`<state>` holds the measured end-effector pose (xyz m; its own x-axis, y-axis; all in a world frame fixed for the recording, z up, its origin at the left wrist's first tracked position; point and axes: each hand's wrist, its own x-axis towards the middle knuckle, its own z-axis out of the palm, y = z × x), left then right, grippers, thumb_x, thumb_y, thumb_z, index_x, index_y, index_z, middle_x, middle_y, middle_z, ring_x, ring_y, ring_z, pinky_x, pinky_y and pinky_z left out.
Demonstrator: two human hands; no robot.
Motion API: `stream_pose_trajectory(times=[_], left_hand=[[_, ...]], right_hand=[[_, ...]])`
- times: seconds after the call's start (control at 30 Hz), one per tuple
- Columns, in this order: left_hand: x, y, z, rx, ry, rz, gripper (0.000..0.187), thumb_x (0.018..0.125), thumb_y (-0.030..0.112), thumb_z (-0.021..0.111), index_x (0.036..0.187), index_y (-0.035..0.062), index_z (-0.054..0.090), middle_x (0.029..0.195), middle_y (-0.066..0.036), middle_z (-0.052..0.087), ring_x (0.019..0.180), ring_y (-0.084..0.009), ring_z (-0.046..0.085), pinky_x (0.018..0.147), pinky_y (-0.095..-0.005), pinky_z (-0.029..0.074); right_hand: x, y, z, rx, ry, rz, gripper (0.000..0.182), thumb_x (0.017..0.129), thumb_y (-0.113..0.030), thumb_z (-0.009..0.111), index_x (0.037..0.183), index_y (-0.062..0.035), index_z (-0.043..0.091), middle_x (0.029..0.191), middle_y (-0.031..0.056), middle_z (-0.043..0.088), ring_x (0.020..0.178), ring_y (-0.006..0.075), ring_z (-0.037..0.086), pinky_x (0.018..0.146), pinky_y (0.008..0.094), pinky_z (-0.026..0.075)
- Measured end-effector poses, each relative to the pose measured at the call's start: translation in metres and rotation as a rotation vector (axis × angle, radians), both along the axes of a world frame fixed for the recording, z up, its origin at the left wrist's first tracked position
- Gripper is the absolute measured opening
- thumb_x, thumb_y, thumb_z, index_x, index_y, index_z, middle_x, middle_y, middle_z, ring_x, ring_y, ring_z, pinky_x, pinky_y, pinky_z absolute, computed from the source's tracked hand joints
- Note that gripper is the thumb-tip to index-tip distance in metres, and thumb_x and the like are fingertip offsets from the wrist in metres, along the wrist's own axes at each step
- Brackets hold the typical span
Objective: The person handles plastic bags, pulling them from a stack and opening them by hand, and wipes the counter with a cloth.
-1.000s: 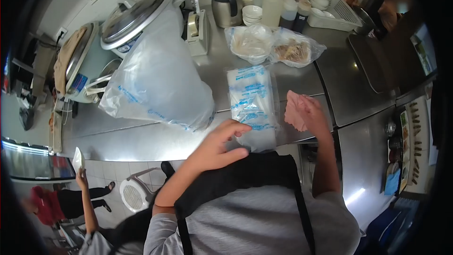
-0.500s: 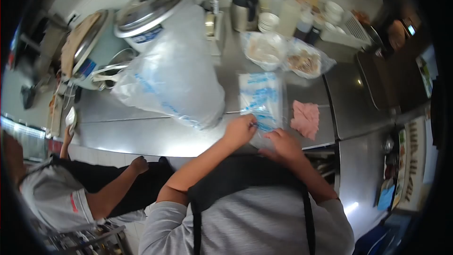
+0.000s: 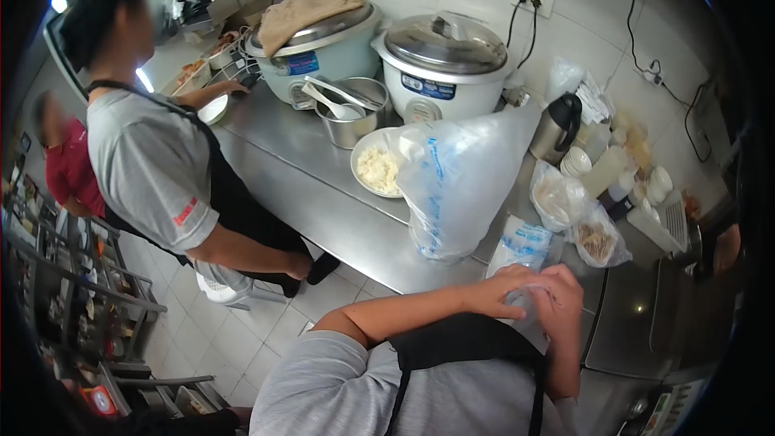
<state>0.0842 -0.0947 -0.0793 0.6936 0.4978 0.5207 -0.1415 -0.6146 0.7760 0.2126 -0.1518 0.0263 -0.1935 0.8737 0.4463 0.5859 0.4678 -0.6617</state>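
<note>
My left hand [image 3: 499, 291] and my right hand [image 3: 560, 297] meet at the counter's front edge, fingers closed on a thin clear plastic bag [image 3: 526, 302] bunched between them. Just beyond lies a flat packet of bags with blue print [image 3: 523, 244]. A large, puffed translucent bag [image 3: 472, 186] stands to the left of the packet. Beside that bag, partly covered by it, is a white bowl [image 3: 361, 183] of white rice [image 3: 378, 168]. Two plastic-wrapped bowls [image 3: 557, 196] [image 3: 599, 236] sit behind my right hand.
A co-worker [image 3: 153, 153] stands at the left, one hand by a white dish [image 3: 213, 110]. Two large lidded cookers [image 3: 311, 73] [image 3: 440, 85] and a metal pot with utensils [image 3: 345, 131] line the wall. A thermos [image 3: 557, 125], bottles and stacked cups stand at the right.
The view has swung left, revealing the rice bowl and more of the co-worker. My hands have come together, with clear plastic between them. The pink cloth no longer shows.
</note>
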Motion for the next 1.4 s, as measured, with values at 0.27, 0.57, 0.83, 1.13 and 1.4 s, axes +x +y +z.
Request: stream_pose_trajectory(times=[0.27, 0.57, 0.83, 1.13, 1.4], left_hand=[[-0.011, 0.002, 0.028, -0.299, -0.014, 0.244, 0.019, 0.074, 0.02, 0.054, 0.083, 0.0034, 0.058, 0.074, -0.01, 0.057, 0.071, -0.0246, 0.055, 0.066, -0.0335, 0.042], [-0.088, 0.031, 0.05, -0.805, -0.81, 0.628, 0.026, 0.087, 0.025, 0.04, 0.095, 0.0035, 0.051, 0.082, -0.004, 0.054, 0.072, -0.0119, 0.051, 0.063, -0.026, 0.042], [-0.134, 0.03, 0.054, -0.926, -0.947, 0.586, 0.023, 0.087, 0.024, 0.041, 0.1, 0.0059, 0.047, 0.086, -0.002, 0.053, 0.077, -0.0125, 0.052, 0.065, -0.0267, 0.041], [-0.174, 0.02, 0.062, -0.781, -0.39, 0.74, 0.036, 0.084, 0.033, 0.045, 0.1, 0.0014, 0.052, 0.091, -0.004, 0.054, 0.084, -0.0116, 0.049, 0.072, -0.026, 0.04], [-0.207, 0.046, 0.066, -0.928, -0.789, 0.579, 0.026, 0.085, 0.023, 0.045, 0.099, 0.002, 0.05, 0.093, -0.006, 0.053, 0.086, -0.0156, 0.051, 0.076, -0.0288, 0.04]], right_hand=[[-0.027, 0.019, 0.012, 0.327, 0.095, 0.136, 0.076, 0.06, -0.035, 0.071, 0.119, -0.0022, 0.037, 0.106, 0.0197, 0.043, 0.091, 0.0256, 0.046, 0.078, 0.0343, 0.038], [-0.046, 0.019, -0.058, -0.036, -0.064, 0.107, 0.119, 0.05, -0.033, 0.077, 0.128, 0.0034, -0.004, 0.122, 0.0227, 0.03, 0.106, 0.03, 0.038, 0.09, 0.0388, 0.029], [-0.045, 0.033, -0.061, 0.153, 0.216, -0.037, 0.013, 0.074, -0.003, 0.052, 0.084, 0.0031, 0.048, 0.082, 0.0099, 0.051, 0.077, 0.0179, 0.048, 0.072, 0.0284, 0.038], [-0.056, 0.073, -0.078, -0.068, 0.645, -0.23, 0.014, 0.083, -0.01, 0.039, 0.08, 0.0001, 0.049, 0.069, -0.0019, 0.045, 0.064, 0.0051, 0.039, 0.057, 0.0201, 0.034], [-0.11, 0.084, -0.056, -0.432, 0.941, 0.025, 0.008, 0.08, -0.011, 0.051, 0.081, -0.0026, 0.052, 0.068, -0.0018, 0.05, 0.06, 0.0036, 0.042, 0.053, 0.0178, 0.034]])
